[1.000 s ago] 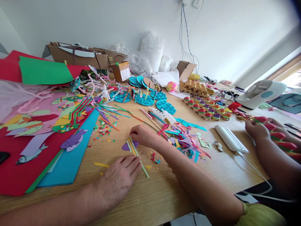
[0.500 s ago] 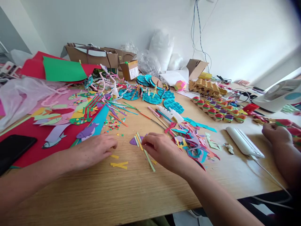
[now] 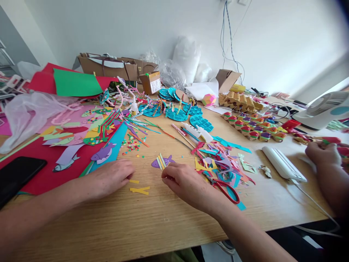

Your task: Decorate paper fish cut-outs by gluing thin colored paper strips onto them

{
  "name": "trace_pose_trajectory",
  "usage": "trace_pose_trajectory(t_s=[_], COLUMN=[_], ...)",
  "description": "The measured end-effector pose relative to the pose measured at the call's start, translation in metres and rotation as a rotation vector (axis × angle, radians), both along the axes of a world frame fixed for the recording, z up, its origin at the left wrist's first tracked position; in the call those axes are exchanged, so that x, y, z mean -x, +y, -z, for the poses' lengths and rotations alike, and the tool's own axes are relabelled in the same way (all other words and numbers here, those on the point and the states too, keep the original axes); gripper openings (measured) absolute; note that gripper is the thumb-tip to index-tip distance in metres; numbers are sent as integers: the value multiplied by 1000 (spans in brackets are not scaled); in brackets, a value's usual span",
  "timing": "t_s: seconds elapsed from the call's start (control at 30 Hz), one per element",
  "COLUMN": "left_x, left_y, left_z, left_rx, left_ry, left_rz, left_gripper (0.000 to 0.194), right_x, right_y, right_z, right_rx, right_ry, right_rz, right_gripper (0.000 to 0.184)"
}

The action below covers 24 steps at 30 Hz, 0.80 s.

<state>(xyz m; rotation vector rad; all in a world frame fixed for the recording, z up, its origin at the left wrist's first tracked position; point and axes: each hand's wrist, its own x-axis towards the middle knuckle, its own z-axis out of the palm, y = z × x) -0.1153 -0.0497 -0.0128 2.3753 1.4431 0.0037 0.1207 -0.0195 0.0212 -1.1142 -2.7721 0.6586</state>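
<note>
Wooden table (image 3: 152, 225), with the purple fish (image 3: 167, 161) lying flat on it; places below are taken from that fish. Large red sheet (image 3: 31, 147) to its left, paper cut-outs on top. Painted egg tray (image 3: 253, 126) well beyond it, to the right. Heap of coloured paper scraps (image 3: 223, 165) right of it, loosely tangled. Right hand (image 3: 188, 183) at its near side, palm down, fingers bent and drawn together, tips just beside the fish; cannot tell whether anything is pinched there. Left hand (image 3: 116, 178) to its left and a little nearer, fingers curled downward, tips hidden; cannot tell if they hold anything. Co-worker's hand (image 3: 324, 156) far to its right, at red-and-green pieces (image 3: 331, 140). Black phone (image 3: 21, 176) far left of it. Red-handled scissors (image 3: 237, 197) to its right and nearer. Yellow strips (image 3: 140, 190) left and nearer. Thin pale and yellow bands (image 3: 163, 161) lie slantwise across the fish itself.
</note>
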Motion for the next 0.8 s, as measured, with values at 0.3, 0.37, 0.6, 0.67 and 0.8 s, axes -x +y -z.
trace_pose_trajectory(t_s=[0.3, 0.37, 0.6, 0.67, 0.8], left_x=[1, 0, 1, 2, -1], left_y=[-2, -3, -5, -5, -5], left_z=[5, 4, 8, 9, 1], left_rx=[2, 5, -10, -34, -108], left_ry=[28, 34, -21, -27, -41], left_rz=[-28, -43, -62, -55, -47], left_gripper=[15, 16, 17, 18, 20], right_x=[27, 40, 68, 70, 73], right_y=[3, 5, 7, 6, 8], right_z=[8, 11, 15, 17, 31], right_rx=[-9, -17, 20, 34, 30], right_ry=[-12, -17, -139, -140, -76], right_rz=[-43, -83, -116, -111, -72], right_gripper=[14, 14, 21, 20, 17])
